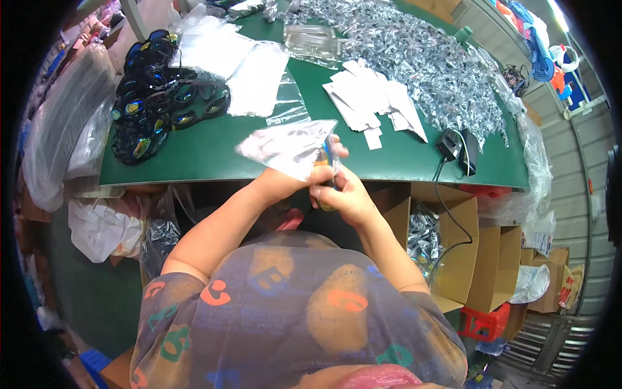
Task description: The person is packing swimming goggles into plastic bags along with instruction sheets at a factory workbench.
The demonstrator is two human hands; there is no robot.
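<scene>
Where both grips meet: clear bag [286, 146], blue-and-orange item [325, 154]
Left hand [301, 177]: gripping clear bag
Right hand [348, 194]: gripping item

The bare left forearm [217, 223] slants in from eight o'clock, the bare right forearm [389, 243] from between four and five; the partly hidden left hand [295, 179] and finger-curled right hand [352, 196] work close together.

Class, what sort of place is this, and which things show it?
Probably a packing workshop: the green table bears piled dark eyewear and a heap of small clear packets, with open cardboard boxes near it.
</scene>
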